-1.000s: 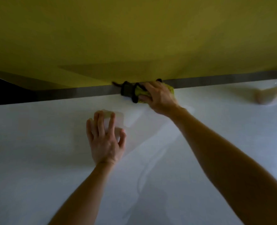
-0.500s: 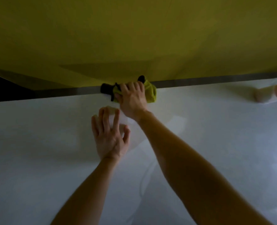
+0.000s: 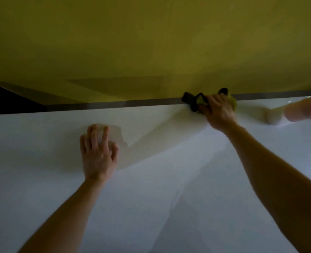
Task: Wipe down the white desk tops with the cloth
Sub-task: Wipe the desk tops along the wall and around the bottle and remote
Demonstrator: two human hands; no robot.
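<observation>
right hand (image 3: pixel 219 114): gripped cloth (image 3: pixel 198 102) at tabletop's (image 3: pixel 169 179) far edge
left hand (image 3: pixel 98 154): flat, fingers straight, mid-tabletop

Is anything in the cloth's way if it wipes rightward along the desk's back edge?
Yes. A pale rounded object lies on the desk near the back edge, just right of the cloth in the right hand.

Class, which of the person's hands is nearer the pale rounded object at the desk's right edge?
Right. The right hand, gripping the cloth, is left of the pale rounded object; the left hand rests flat much farther left.
</observation>
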